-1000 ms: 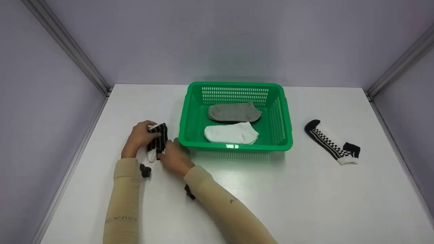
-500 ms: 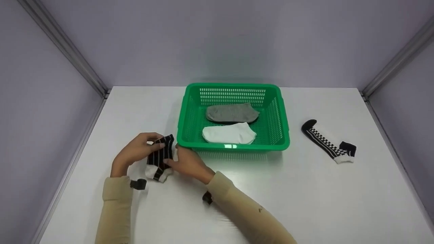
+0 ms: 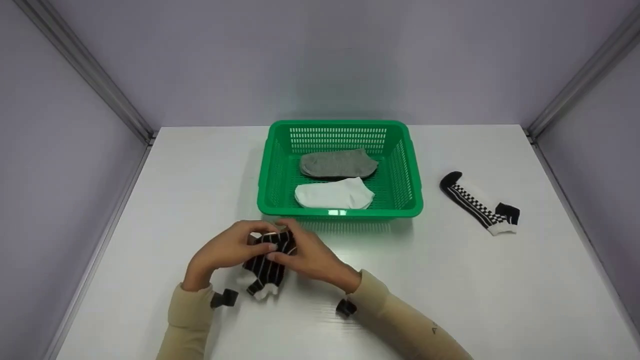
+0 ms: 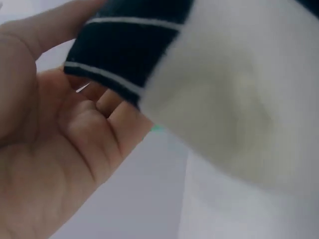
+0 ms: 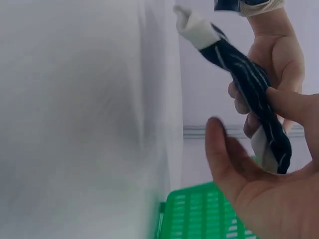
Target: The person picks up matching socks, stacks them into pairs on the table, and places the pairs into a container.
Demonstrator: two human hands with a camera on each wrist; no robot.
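Observation:
A black sock with thin pale stripes and white ends hangs between both hands, in front of the basket and above the white table. My left hand pinches its upper part between thumb and fingers. On the other side my right hand holds the same upper end, thumb against the fabric. The right wrist view shows the sock edge on, its white end sticking out past the hands. Close up in the left wrist view, the striped fabric covers some of the left fingers.
Behind the hands stands a green plastic basket with grey socks and white socks lying in it. A black and white checkered sock lies bent on the table to the right. Walls border the table's back and sides.
Both hands have lifted the striped sock and brought it right and nearer the person, to the front of the basket's left corner. The basket and the checkered sock stay in place.

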